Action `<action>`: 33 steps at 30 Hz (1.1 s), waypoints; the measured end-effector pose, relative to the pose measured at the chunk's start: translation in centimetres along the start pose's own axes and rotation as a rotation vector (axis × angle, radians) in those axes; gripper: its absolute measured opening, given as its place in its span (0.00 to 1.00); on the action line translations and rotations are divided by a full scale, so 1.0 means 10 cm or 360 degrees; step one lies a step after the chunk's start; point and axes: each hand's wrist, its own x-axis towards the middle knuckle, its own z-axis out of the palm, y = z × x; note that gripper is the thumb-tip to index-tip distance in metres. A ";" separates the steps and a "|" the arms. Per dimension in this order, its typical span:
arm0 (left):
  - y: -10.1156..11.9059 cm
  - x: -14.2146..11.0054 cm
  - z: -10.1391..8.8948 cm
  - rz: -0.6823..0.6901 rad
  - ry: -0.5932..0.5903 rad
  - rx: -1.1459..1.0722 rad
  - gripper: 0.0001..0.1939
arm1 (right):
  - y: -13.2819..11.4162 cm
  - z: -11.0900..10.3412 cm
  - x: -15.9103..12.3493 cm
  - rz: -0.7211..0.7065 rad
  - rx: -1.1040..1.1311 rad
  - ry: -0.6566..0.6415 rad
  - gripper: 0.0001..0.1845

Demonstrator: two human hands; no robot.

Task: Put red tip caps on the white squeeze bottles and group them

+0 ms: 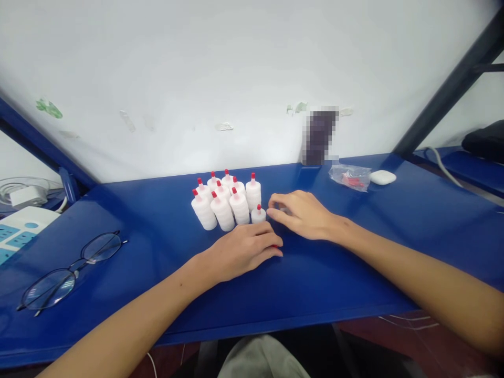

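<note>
Several small white bottles with red caps (226,202) stand in a tight cluster on the blue table (157,226). My left hand (246,249) lies knuckles-up just in front of them, fingers curled, with a bit of red showing under the fingertips. My right hand (301,212) rests to the right of the cluster. Its curled fingers touch a small white bottle (259,214) at the group's right end.
A pair of glasses (71,270) lies at the left front. A white power strip (19,231) sits at the far left. A clear bag with red pieces (350,177) and a white case (381,177) lie at the back right. A dark metal strut (449,89) slants up on the right.
</note>
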 end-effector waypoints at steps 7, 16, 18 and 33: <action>0.00 0.01 0.02 0.0094 0.0687 0.0100 0.03 | 0.04 0.04 -0.04 -0.0697 0.0704 -0.0168 0.20; 0.01 0.01 -0.01 0.0138 0.0765 0.0143 0.03 | -0.09 0.13 -0.09 -0.0673 0.0570 -0.0120 0.14; -0.01 0.00 -0.01 0.0175 0.0757 0.0188 0.04 | -0.11 0.13 -0.10 -0.0653 0.0568 -0.0110 0.12; -0.04 0.00 0.02 0.0164 0.0736 0.0291 0.08 | -0.14 0.16 -0.10 -0.0517 0.0518 0.0060 0.04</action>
